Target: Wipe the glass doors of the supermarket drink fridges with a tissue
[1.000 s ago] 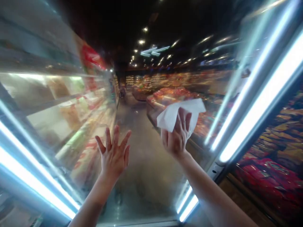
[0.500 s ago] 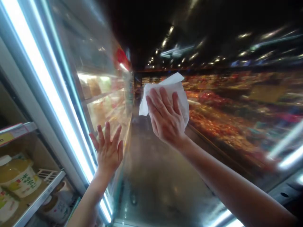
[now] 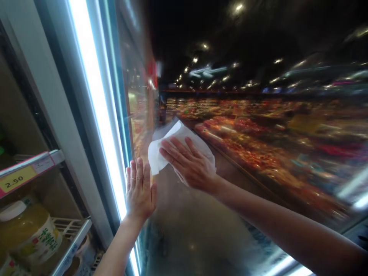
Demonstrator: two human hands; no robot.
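My right hand [image 3: 189, 165] lies flat over a thin white paper towel [image 3: 156, 155], pressing it against a see-through glass door [image 3: 178, 218]. The towel fans out past the fingertips, with one corner folded up at the top; the part under my palm is hidden. Lower and to the left, my left hand [image 3: 140, 191] is held flat, fingers stretched upward, at the left side of the glass beside a bright light strip [image 3: 94, 76]. It holds nothing. A narrow gap separates its fingertips from the towel.
At left, an open refrigerated case has a shelf with a price tag [image 3: 15, 184] reading 2.50 and a juice bottle [image 3: 37, 234] below. Through the glass, a blurred produce display [image 3: 244, 145] runs along the right under ceiling lights.
My right hand and the paper towel have moved down and left, closer to my left hand. My left fingers have drawn together from a spread. The view has shifted, showing more of the shelf.
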